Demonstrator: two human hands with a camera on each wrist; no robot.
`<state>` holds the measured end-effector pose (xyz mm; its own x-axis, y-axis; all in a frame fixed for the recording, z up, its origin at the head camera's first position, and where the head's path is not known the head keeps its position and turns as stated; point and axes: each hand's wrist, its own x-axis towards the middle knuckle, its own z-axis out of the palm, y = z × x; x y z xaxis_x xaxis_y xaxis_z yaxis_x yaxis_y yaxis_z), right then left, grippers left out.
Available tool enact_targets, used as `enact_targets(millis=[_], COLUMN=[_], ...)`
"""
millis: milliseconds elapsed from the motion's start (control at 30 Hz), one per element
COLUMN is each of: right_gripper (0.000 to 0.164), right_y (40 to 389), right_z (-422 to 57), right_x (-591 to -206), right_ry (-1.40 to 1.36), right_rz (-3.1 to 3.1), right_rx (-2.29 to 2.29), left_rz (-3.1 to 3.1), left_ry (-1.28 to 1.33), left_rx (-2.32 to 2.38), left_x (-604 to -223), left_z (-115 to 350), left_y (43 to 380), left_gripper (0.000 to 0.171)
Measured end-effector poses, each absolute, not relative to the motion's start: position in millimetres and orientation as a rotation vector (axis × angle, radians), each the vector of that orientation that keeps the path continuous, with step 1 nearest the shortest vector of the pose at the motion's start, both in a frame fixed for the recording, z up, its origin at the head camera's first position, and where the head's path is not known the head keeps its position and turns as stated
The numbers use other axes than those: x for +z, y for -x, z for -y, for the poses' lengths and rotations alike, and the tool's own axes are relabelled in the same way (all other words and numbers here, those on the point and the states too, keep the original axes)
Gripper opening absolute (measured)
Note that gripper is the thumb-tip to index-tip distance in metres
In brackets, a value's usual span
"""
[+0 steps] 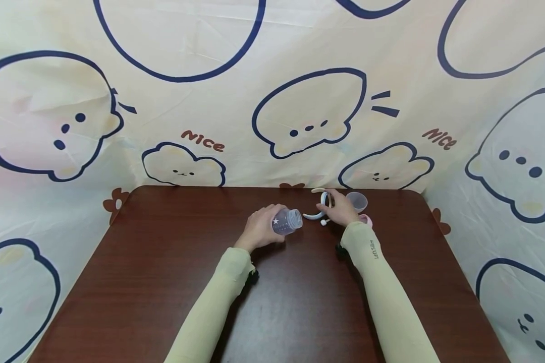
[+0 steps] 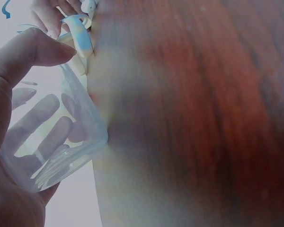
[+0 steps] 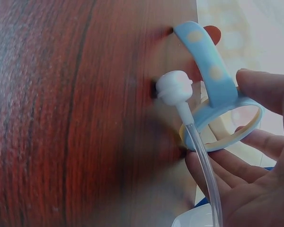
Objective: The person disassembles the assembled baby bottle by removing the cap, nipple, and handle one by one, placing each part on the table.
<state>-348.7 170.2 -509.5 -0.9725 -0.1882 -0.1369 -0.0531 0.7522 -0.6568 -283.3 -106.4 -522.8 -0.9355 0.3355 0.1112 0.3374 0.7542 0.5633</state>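
My left hand [image 1: 261,227] grips a clear baby bottle [image 1: 287,222], tilted with its threaded open mouth toward the right. Through its wall in the left wrist view, the fingers [image 2: 42,123] show behind the bottle [image 2: 80,151]. At the far edge of the table, my right hand [image 1: 342,207] holds a light-blue ring with two curved handles [image 3: 215,71], thumb on one side and fingers on the other. Close to this ring is a clear straw [image 3: 206,165] ending in a white ball-shaped weight [image 3: 174,87]. The straw's other end is hidden in the head view.
A clear cup-shaped cover [image 1: 357,201] stands just right of my right hand. Beside that wrist lies a pink ring-like part [image 1: 366,220], partly covered. The brown table [image 1: 186,282] meets a cartoon-printed cloth [image 1: 236,166] at its back and sides.
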Motion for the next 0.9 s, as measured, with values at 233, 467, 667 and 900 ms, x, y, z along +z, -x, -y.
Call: enact_targets(millis=[233, 467, 667, 900], right_gripper=[0.072, 0.073, 0.073, 0.075], right_y=[349.4, 348.7, 348.2, 349.1], right_z=[-170.5, -169.1, -168.1, -167.7], right_x=[-509.5, -507.7, -505.9, -507.9], right_ry=[0.176, 0.171, 0.192, 0.2], right_rz=[-2.76, -2.748, -2.761, -2.777], right_rx=[-0.994, -0.995, -0.986, -0.966], left_rz=[2.941, 2.931, 2.921, 2.932], left_ry=[0.564, 0.559, 0.561, 0.553], left_rx=[-0.942, -0.948, -0.954, -0.954], left_x=[-522.8, -523.3, -523.0, -523.2], left_z=[105.8, 106.3, 106.2, 106.1], left_y=[283.0, 282.7, 283.0, 284.0], left_gripper=[0.08, 0.08, 0.08, 0.08])
